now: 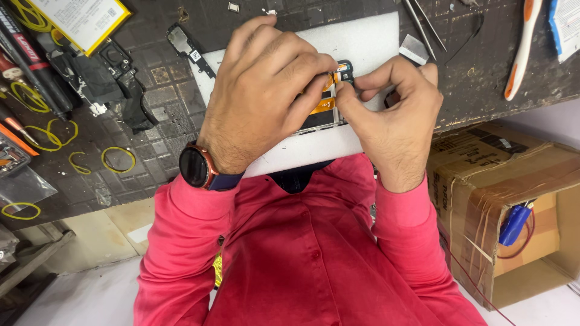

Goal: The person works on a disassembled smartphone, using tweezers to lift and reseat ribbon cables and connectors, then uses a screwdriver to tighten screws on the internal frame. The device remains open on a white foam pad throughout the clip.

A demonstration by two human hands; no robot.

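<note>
An opened phone with orange flex parts lies on a white foam pad at the bench's near edge. My left hand, a dark watch on its wrist, covers most of the phone and holds it down. My right hand pinches a small black component at the phone's top corner with thumb and forefinger. Most of the phone is hidden beneath both hands.
Tweezers and a metal blade lie right of the pad, an orange-white toothbrush further right. A phone battery, black phone parts and yellow rubber bands sit left. A cardboard box stands below right.
</note>
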